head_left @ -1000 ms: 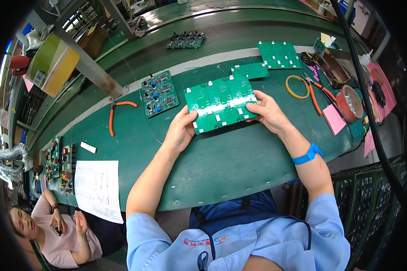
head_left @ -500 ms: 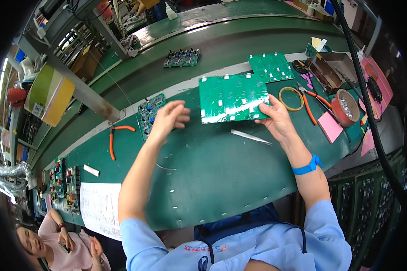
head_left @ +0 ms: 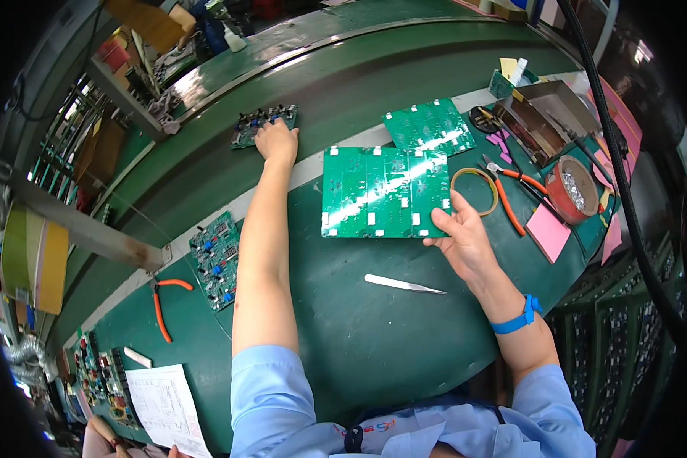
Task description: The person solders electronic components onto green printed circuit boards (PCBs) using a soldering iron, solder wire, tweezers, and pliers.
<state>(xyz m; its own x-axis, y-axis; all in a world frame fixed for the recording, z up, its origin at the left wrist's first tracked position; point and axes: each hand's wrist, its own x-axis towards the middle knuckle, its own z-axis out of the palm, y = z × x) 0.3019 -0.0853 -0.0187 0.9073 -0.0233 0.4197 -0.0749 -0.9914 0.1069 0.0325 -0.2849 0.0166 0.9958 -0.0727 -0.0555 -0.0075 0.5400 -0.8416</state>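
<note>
1. From where I stand, the person's right hand (head_left: 466, 240) has the green board (head_left: 385, 195) pinched at its lower right corner, thumb on the face, fingers beneath. The board is over the counter (head_left: 343, 336), its far side unsupported. My worry: with one corner carrying everything, a loosened thumb could let it swing or drop.

2. The left hand (head_left: 277, 143) is stretched far out to a component-laden board (head_left: 246, 131) on the long green strip (head_left: 359, 84) beyond the counter. Its fingers curl down over the board's right part; whether they grip it or merely touch it, I can't tell. Upright parts stand close to those fingers, so a clumsy grab might bend one.

3. A second green board (head_left: 427, 126) lies just behind the held one, which overlaps it from here. If the right wrist dips that way, the two could scrape.

4. White tweezers (head_left: 404, 285) lie bare on the counter, below the held board. Were the board set down carelessly there, the metal could scratch it or leave it rocking.

5. Another component-laden board (head_left: 217, 267) sits left of the outstretched forearm, practically alongside it in my view. A low sweep of that arm could catch its parts.
</note>
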